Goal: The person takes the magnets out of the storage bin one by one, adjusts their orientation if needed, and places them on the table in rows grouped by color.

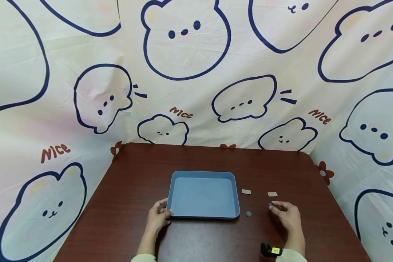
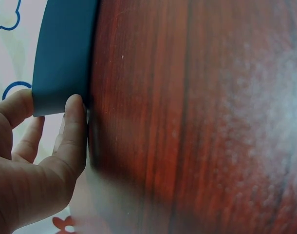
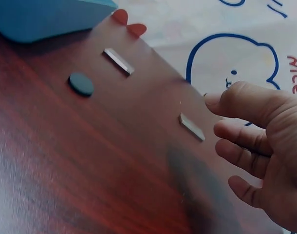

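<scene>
A shallow blue tray [image 1: 203,217] stands on the brown table, and my left hand [image 1: 157,217] grips its near left corner. The left wrist view shows fingers of that hand [image 2: 41,170] on either side of the tray's corner [image 2: 63,73]. To the right of the tray, my right hand [image 1: 287,217] pinches a small grey disc [image 1: 270,205] at its thumb and fingertips, just over the table. In the right wrist view the hand [image 3: 265,146] mostly hides that disc. A second grey disc [image 1: 248,214] lies between the tray and my right hand.
Two small pale rectangular pieces lie right of the tray: one piece [image 1: 246,191] beside its edge, the other piece [image 1: 272,194] beyond my right hand. A dark object with a yellow label [image 1: 271,250] is at my right wrist. Patterned cloth [image 1: 196,91] hangs around the table [image 1: 144,163].
</scene>
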`<state>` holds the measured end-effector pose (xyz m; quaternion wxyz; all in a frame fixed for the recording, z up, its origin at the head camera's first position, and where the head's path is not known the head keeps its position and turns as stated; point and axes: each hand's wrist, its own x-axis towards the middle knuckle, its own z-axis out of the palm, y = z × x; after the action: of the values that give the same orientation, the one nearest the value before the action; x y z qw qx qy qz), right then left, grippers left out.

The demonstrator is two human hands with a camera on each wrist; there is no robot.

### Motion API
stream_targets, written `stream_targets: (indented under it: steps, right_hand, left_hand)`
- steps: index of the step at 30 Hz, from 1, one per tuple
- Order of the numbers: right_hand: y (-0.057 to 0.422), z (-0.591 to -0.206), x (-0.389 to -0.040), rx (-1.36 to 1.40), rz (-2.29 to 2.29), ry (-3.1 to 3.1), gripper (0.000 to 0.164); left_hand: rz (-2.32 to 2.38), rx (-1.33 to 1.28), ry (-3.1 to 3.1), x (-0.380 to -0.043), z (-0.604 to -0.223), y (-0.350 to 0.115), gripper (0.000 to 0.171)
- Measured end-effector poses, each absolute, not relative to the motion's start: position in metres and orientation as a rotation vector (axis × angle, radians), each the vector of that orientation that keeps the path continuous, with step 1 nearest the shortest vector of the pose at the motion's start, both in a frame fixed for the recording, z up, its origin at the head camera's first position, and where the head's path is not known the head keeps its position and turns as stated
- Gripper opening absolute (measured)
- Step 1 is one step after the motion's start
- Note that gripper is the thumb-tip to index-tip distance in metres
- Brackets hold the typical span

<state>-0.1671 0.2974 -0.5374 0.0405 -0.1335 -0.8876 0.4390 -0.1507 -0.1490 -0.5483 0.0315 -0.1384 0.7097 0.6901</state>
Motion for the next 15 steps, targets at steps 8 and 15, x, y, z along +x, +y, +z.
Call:
stream_targets:
  steps: [8, 15]
  right_hand:
    - [0.305, -0.548, -0.164, -0.451, 1.357, -2.723, 0.039]
    - [0.311, -0.556, -0.161, -0.486, 1.291, -2.744, 0.037]
  left_hand:
    - [2.122, -0.433, 2.188, -0.152, -0.55, -0.15, 0.049]
    - [2.118, -0.437, 2.178, -0.152, -0.549, -0.15, 0.049]
